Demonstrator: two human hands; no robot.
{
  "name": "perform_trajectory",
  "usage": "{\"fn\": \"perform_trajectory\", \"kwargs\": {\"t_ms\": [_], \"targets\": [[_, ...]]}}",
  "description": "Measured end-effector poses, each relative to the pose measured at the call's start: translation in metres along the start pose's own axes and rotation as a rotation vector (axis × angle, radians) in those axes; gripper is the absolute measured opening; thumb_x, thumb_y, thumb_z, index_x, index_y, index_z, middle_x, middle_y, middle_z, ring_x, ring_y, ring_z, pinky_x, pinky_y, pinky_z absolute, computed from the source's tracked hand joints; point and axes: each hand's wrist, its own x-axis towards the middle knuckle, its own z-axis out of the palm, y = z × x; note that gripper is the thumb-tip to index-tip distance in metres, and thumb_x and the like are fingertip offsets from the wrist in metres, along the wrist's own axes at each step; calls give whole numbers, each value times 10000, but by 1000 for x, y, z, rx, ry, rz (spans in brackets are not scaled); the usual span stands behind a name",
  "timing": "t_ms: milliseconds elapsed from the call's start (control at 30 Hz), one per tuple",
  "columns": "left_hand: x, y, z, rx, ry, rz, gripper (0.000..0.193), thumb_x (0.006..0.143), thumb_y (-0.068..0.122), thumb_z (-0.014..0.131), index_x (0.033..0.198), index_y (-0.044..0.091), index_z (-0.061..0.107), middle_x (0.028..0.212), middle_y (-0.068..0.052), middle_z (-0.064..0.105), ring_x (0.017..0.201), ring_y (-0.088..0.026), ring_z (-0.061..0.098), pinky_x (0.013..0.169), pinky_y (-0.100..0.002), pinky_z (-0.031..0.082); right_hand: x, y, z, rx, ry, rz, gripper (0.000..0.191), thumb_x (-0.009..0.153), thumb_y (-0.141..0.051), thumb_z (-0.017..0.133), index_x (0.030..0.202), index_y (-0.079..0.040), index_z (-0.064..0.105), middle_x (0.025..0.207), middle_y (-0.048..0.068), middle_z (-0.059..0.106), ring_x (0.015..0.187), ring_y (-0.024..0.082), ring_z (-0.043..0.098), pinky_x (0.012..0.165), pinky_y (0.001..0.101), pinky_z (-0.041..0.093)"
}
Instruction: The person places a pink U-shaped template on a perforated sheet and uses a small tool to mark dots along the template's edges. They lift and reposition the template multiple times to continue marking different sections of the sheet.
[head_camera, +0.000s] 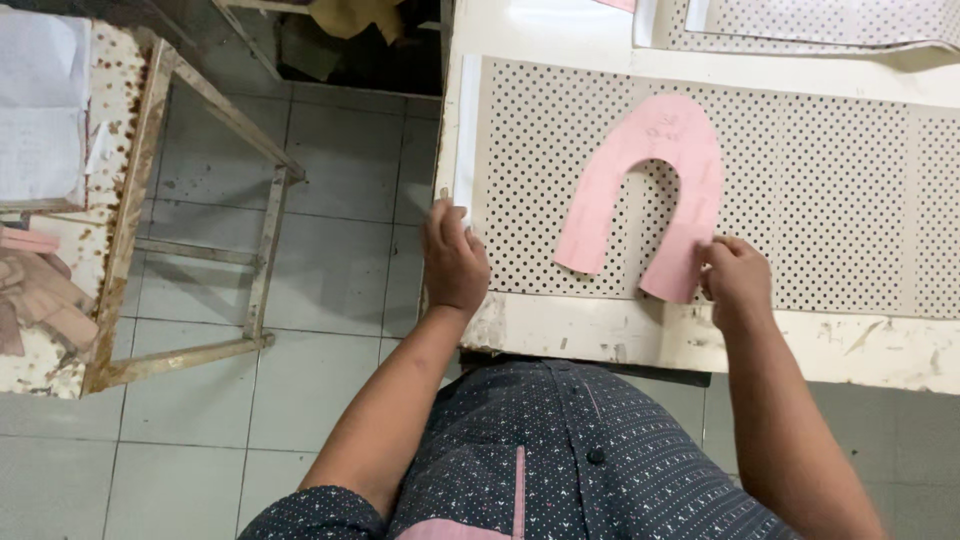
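Pink horseshoe-shaped card (640, 190) lies flat on the dotted white sheet (830, 190) covering the bench (600, 335), its near right end pinched in the grip of the right hand (737, 277), while the left hand (453, 260) rests curled, clamped on nothing, at the sheet's left edge.

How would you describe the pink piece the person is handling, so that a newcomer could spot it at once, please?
Start at the cream worktable and its white perforated sheet. On that sheet lies the pink cut-out, its lower end pinched by the right hand. It is the only horseshoe-shaped, plain pink thing there, with no holes.
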Motion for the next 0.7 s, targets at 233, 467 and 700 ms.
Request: {"fn": "perform_trajectory", "kwargs": {"t_ms": [233,467,700], "targets": [[5,-9,-3,120,-75,-53,405,932,145,620,1286,-10,496,1350,-235,501,1253,-406,519,1057,-527,417,13,32,-95,61,196,21,195,970,-59,649,1147,18,676,723,8,578,521,77,454,432,254,301],[8,-10,-15,341,-4,10,449,928,213,683,1311,26,543,1345,-197,524,1213,-403,516,1035,-533,424,16,-17,-157,339,104,-140,194,997,-36,585,1180,5,636,833,49,662,585,98,565,466,206,394],[2,11,-5,617,26,-213,407,971,191,699,1350,108,577,1438,-138,493,1299,-376,479,1085,-534,402,47,-20,-189,479,-143,-215,215,980,-37,557,1161,-21,670,954,81,695,718,88,624,492,177,409]]}}
